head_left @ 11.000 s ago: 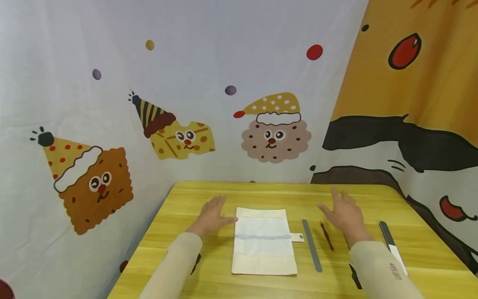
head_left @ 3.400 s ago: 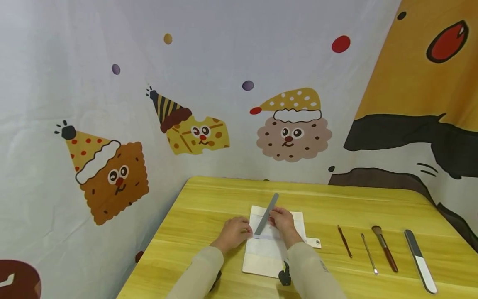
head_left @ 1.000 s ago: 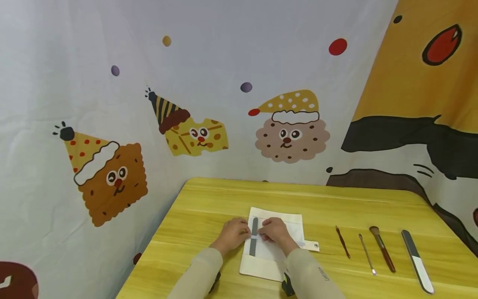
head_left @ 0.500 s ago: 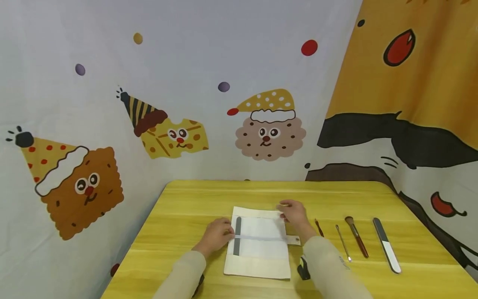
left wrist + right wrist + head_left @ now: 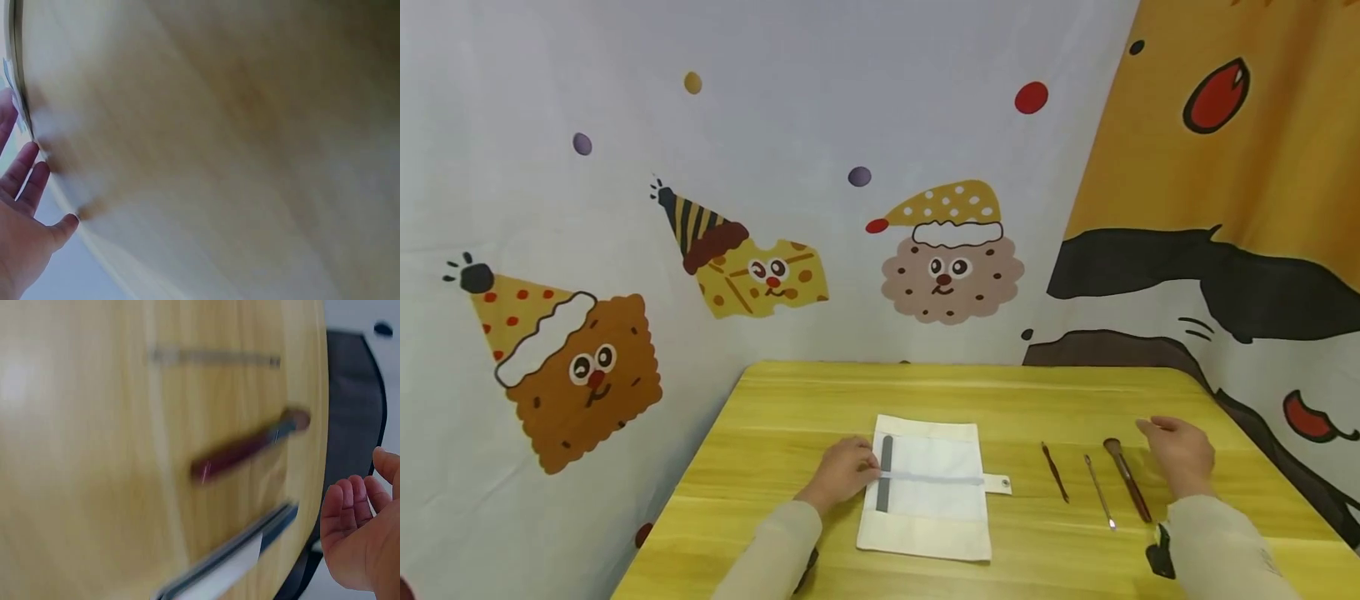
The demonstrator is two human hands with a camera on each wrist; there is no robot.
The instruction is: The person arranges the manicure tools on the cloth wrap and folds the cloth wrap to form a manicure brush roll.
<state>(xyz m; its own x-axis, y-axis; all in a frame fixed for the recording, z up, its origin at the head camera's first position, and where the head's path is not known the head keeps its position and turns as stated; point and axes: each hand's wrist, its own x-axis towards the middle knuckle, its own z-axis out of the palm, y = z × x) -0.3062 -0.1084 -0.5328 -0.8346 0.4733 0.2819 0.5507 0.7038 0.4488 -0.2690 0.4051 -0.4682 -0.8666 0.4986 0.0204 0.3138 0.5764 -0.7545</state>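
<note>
A cream fabric pouch [image 5: 925, 537] lies unfolded on the table, with a white band [image 5: 932, 478] across its middle. Along its left side a grey nail file [image 5: 884, 493] runs beneath that band. My left hand [image 5: 842, 472] touches the pouch's left edge by the band's end; in the left wrist view its fingers [image 5: 24, 167] look extended and the thumb stands apart. Off to the right, my right hand [image 5: 1182, 454] hovers with loosely bent fingers, holding nothing. The right wrist view shows a black-and-white nail file [image 5: 240, 562] near it; hand and sleeve hide this file in the head view.
Between pouch and right hand lie a slim reddish-brown tool [image 5: 1056, 473], a thin metal stick [image 5: 1100, 493] and a makeup brush [image 5: 1127, 479]. A snap tab [image 5: 998, 484] sticks out from the pouch's right side. A printed curtain [image 5: 850, 100] hangs behind the wooden table [image 5: 820, 392].
The grey file, held at an angle earlier, now lies straight under the band. My right hand has left the pouch and moved right past the brush. The left hand stays at the pouch's edge.
</note>
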